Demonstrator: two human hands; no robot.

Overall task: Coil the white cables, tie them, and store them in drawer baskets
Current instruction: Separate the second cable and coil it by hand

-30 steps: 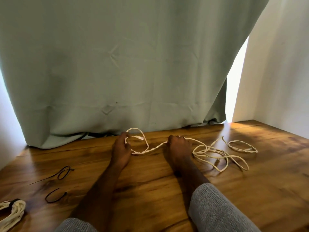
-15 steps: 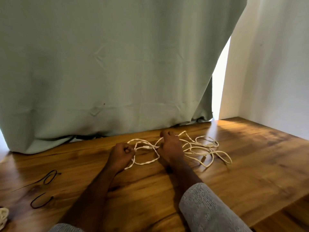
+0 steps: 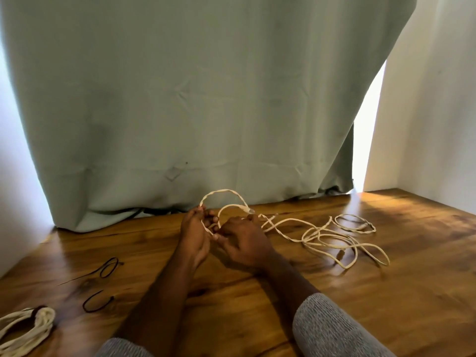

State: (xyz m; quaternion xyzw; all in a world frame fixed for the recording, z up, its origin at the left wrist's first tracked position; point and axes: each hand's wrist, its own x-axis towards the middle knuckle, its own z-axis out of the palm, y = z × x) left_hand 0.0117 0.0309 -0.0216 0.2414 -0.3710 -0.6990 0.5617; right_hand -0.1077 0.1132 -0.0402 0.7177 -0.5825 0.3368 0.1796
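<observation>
White cable (image 3: 319, 234): loose twisted strands sprawled on the wooden surface (image 3: 386, 292) right of centre; near end raised in two loops between both hands, in front of the curtain.
Left hand (image 3: 194, 234): forearm reaching forward from low centre; fingers (image 3: 203, 211) curled and pinching the loops at their left side.
Right hand (image 3: 244, 240): back of hand up, grey sleeve (image 3: 332, 328) at the forearm; fingers curled around the cable where the loops meet the trailing length.
Coiled cable (image 3: 23, 328): bundled, dark tie around it, bottom-left corner.
Black ties (image 3: 103, 284): two, lying left of the arms.
Curtain (image 3: 193, 99): pale green, hanging to the surface's far edge.
Writing: none legible.
</observation>
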